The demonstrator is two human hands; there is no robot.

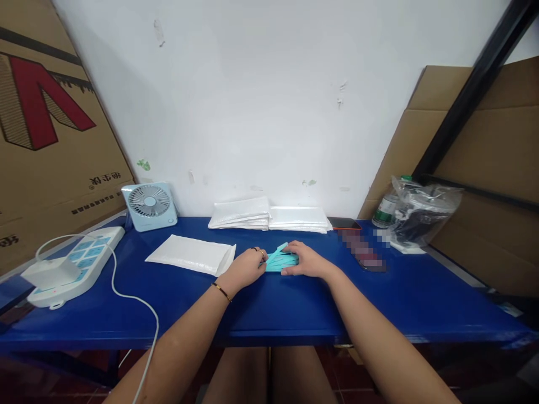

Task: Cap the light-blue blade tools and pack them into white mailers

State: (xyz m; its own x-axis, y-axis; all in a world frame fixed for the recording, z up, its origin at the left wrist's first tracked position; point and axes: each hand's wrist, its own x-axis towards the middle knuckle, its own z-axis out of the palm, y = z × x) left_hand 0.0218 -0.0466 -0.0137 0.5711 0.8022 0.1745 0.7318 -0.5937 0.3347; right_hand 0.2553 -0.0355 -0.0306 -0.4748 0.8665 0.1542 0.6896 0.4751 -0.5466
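A bundle of flat turquoise strips (pixel 278 261) lies on the blue table in front of me. My left hand (pixel 247 267) has its fingers curled in against the bundle's left end. Around the right end, my right hand (pixel 309 261) holds it between thumb and fingers. One strip sticks up slantwise across the top of the bundle. To the left of my left hand lies a white padded envelope (pixel 189 253), its right end close to my wrist. My fingers partly hide both ends of the bundle.
Two stacks of white padded envelopes (pixel 240 214) lie against the wall. A small fan (pixel 150 205) and a power strip (pixel 90 258) with a charger and trailing cable (pixel 145 303) are at left. Phones (pixel 346 224), a bottle (pixel 384 210) and a plastic-wrapped item (pixel 421 216) are at right.
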